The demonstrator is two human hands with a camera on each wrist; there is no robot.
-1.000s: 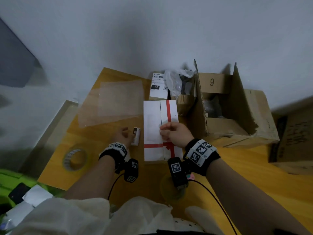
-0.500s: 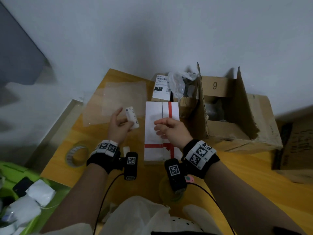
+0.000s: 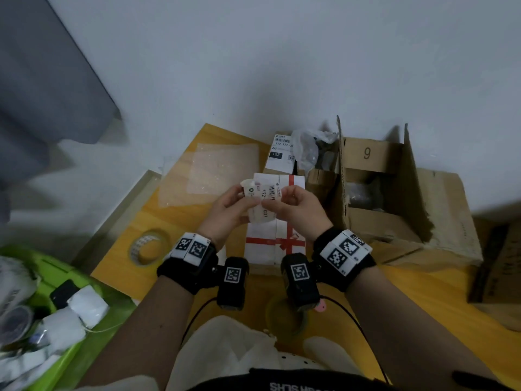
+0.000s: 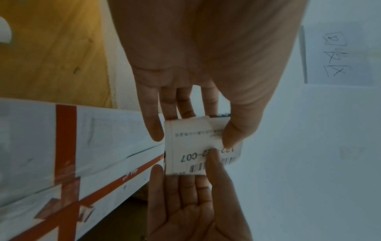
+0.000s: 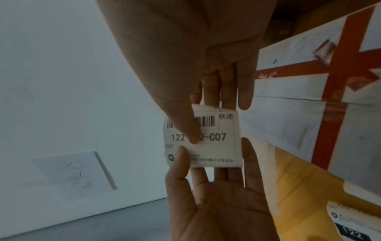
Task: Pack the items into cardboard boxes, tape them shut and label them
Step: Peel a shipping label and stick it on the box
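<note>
A white shipping label (image 3: 263,198) printed with a barcode and "C07" is held in the air between both hands. My left hand (image 3: 242,193) pinches its left side, thumb on the printed face (image 4: 233,130). My right hand (image 3: 282,193) pinches the right side, thumb across the barcode (image 5: 185,127). The label (image 5: 216,146) curls a little at its edges. Under the hands lies a closed white box (image 3: 262,244) crossed with red tape (image 5: 329,114), flat on the yellow table (image 3: 394,292).
An open cardboard box marked 9 (image 3: 375,193) stands right of the white box. Behind are a small labelled box (image 3: 282,153) and a crumpled plastic bag (image 3: 307,150). A clear sheet (image 3: 222,170) and a tape roll (image 3: 148,246) lie left. A green bin (image 3: 56,277) sits lower left.
My left hand lifted the label from the table beside the white box. My right hand left the box top and now pinches the label too, above the box.
</note>
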